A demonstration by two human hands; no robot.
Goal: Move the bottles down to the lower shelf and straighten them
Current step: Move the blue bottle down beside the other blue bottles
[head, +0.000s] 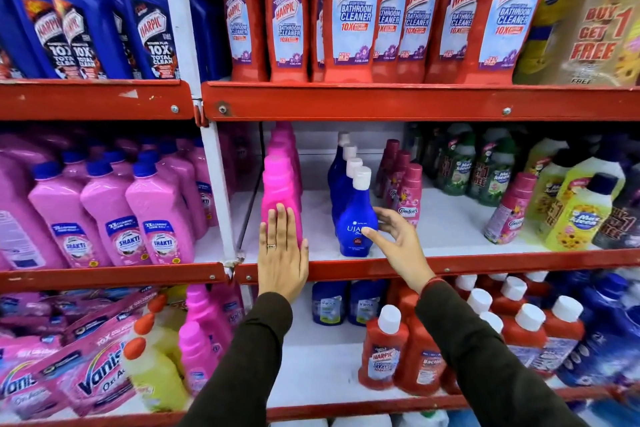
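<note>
A row of bright pink bottles [278, 184] stands on the middle shelf [450, 262], left of a row of blue white-capped bottles [356, 215]. My left hand [282, 253] lies flat, fingers straight, against the front of the first pink bottle. My right hand [398, 239] is spread around the right side of the front blue bottle, thumb on its label and fingers behind it, not closed tight. The lower shelf [346, 411] holds red white-capped bottles [384, 350] to the right and pink bottles [201, 333] to the left, with bare white board between them.
Dark pink softener bottles [408, 198] stand just right of the blue row, one more [509, 211] leaning farther right. Yellow and green bottles [578, 215] fill the right end. Red bathroom-cleaner bottles [353, 10] line the top shelf. A white upright [221, 198] divides the bays.
</note>
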